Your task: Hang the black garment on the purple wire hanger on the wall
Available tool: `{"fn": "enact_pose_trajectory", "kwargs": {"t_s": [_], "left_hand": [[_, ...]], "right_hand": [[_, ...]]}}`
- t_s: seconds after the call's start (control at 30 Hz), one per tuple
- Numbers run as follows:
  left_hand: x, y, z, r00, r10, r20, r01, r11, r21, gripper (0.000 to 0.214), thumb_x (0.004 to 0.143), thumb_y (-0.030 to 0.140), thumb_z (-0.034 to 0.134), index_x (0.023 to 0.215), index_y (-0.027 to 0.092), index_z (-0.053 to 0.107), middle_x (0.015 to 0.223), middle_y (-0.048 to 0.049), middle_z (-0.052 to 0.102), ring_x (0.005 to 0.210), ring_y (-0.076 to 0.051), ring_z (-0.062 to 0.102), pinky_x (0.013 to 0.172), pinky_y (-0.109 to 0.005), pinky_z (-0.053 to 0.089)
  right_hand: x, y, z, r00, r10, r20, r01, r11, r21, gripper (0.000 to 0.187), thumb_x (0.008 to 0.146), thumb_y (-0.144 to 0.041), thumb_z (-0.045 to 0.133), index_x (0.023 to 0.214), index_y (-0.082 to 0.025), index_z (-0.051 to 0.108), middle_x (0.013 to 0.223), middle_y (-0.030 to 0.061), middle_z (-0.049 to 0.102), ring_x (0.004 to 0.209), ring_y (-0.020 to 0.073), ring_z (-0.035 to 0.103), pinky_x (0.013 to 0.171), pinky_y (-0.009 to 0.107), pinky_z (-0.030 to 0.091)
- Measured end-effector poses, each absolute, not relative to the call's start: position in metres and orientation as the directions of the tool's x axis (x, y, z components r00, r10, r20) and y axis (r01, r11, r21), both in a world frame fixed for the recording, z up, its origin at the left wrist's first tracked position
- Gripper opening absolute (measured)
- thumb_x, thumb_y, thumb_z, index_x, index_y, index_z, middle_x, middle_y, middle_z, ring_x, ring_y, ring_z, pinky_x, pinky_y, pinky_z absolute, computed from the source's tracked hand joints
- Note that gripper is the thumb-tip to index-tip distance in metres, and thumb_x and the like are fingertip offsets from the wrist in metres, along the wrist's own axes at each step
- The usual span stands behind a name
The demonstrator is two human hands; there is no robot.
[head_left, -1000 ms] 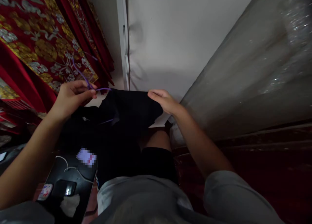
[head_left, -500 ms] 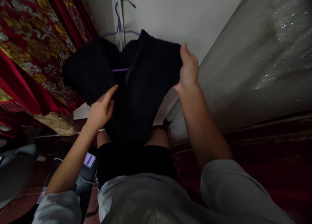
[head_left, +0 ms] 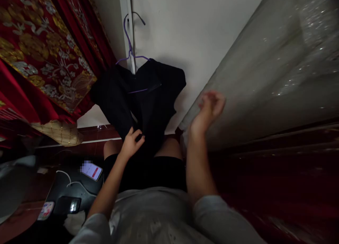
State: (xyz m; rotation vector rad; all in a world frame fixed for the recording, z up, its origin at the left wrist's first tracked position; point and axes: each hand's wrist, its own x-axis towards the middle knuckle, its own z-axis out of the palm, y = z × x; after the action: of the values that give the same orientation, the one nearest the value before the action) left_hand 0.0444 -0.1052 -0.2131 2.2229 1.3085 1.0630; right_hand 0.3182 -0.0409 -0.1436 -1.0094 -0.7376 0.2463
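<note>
A dark jacket (head_left: 164, 85) with an open front hangs on a purple clothes hanger (head_left: 129, 42), which is hooked at a narrow white upright strip (head_left: 131, 62). My left hand (head_left: 131, 145) is at the lower front edge of the jacket, its bent fingers and thumb closed on the cloth. My right hand (head_left: 209, 106) is in the air to the right of the jacket, apart from it. Its fingers are loosely bent, somewhat blurred, and nothing shows in them.
Red cloth with gold and silver embroidery (head_left: 50, 49) hangs at left. A large plastic-wrapped bulk (head_left: 265, 77) stands at right. By my left arm, a lit phone (head_left: 92, 170), a white cable (head_left: 79, 183) and a dark phone-like object (head_left: 67, 204) lie on a black surface.
My right hand has let go of the jacket's shoulder and moved down, away from it. My left hand has moved down and right along the front. The jacket hangs lower and narrower.
</note>
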Motion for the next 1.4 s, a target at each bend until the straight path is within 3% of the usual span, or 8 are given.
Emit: {"fn": "enact_pose_trajectory", "kwargs": {"t_s": [0.07,0.17,0.3,0.43,0.67,0.87,1.2,1.4], "left_hand": [[0.062,-0.114,-0.226,0.150,0.865,0.479,0.537,-0.478,0.695,0.003,0.093,0.020,0.060,0.095,0.018,0.061,0.091,-0.0050,0.059,0.086,-0.019,0.060,0.082,-0.031,0.052],[0.082,-0.123,-0.235,0.003,0.879,0.477,0.417,-0.434,0.798,0.011,0.092,0.018,0.059,0.103,0.019,0.059,0.089,-0.0032,0.061,0.084,-0.018,0.062,0.080,-0.030,0.052],[0.089,-0.132,-0.233,-0.051,0.897,0.438,0.227,-0.417,0.880,0.061,0.095,0.021,0.059,0.151,0.023,0.035,0.097,-0.0045,0.063,0.085,-0.017,0.067,0.081,-0.031,0.056],[0.088,-0.140,-0.233,-0.145,0.882,0.448,0.123,-0.434,0.893,0.085,0.096,0.025,0.062,0.160,0.025,0.007,0.103,-0.0056,0.063,0.084,-0.016,0.069,0.082,-0.031,0.058],[0.086,-0.149,-0.230,-0.219,0.886,0.408,0.281,-0.343,0.896,0.015,0.097,0.032,0.060,0.102,0.018,0.060,0.090,-0.0054,0.066,0.085,-0.017,0.066,0.080,-0.029,0.053],[0.086,-0.150,-0.220,-0.162,0.861,0.482,0.367,-0.401,0.839,0.015,0.097,0.026,0.058,0.088,0.017,0.066,0.084,-0.0044,0.063,0.082,-0.017,0.060,0.076,-0.028,0.049],[0.086,-0.147,-0.230,-0.171,0.894,0.415,0.291,-0.356,0.888,0.012,0.094,0.027,0.061,0.088,0.017,0.065,0.083,-0.0033,0.066,0.080,-0.017,0.063,0.077,-0.028,0.050],[0.084,-0.138,-0.246,-0.136,0.882,0.450,0.389,-0.370,0.843,0.020,0.096,0.033,0.061,0.082,0.018,0.060,0.079,-0.0030,0.062,0.079,-0.018,0.061,0.075,-0.028,0.047]], "right_hand": [[0.277,-0.082,-0.166,0.722,0.580,0.377,0.049,0.501,-0.864,0.016,0.091,-0.037,0.052,0.096,-0.023,0.054,0.082,0.0007,0.058,0.074,0.0151,0.062,0.073,0.031,0.051],[0.221,-0.117,-0.197,0.213,0.950,0.229,-0.019,0.238,-0.971,0.025,0.083,-0.041,0.065,0.098,-0.021,0.062,0.087,0.0043,0.067,0.079,0.0181,0.066,0.070,0.030,0.053],[0.197,-0.118,-0.215,0.044,0.973,0.228,0.222,0.213,-0.952,0.030,0.078,-0.036,0.071,0.101,-0.019,0.066,0.105,0.0098,0.069,0.090,0.0219,0.066,0.077,0.035,0.054],[0.205,-0.119,-0.209,0.012,0.976,0.218,0.154,0.214,-0.965,0.025,0.083,-0.042,0.069,0.093,-0.019,0.070,0.096,0.0084,0.073,0.085,0.0222,0.069,0.074,0.034,0.055],[0.215,-0.129,-0.197,-0.032,0.977,0.210,0.162,0.213,-0.964,0.016,0.080,-0.040,0.077,0.085,-0.025,0.073,0.091,0.0066,0.075,0.087,0.0250,0.071,0.079,0.038,0.056],[0.230,-0.125,-0.187,-0.083,0.953,0.291,0.242,0.303,-0.922,0.015,0.085,-0.037,0.072,0.078,-0.023,0.072,0.084,0.0054,0.072,0.082,0.0212,0.065,0.080,0.035,0.051],[0.219,-0.120,-0.183,-0.319,0.928,-0.192,-0.194,-0.262,-0.945,0.035,0.076,-0.048,0.067,0.069,-0.014,0.067,0.053,0.0004,0.056,0.045,0.0078,0.044,0.043,0.021,0.027],[0.208,-0.031,-0.075,-0.092,0.995,-0.031,-0.332,-0.060,-0.941,0.027,0.084,-0.030,0.064,0.062,-0.016,0.057,0.049,-0.0020,0.050,0.038,0.0044,0.035,0.036,0.019,0.017]]}}
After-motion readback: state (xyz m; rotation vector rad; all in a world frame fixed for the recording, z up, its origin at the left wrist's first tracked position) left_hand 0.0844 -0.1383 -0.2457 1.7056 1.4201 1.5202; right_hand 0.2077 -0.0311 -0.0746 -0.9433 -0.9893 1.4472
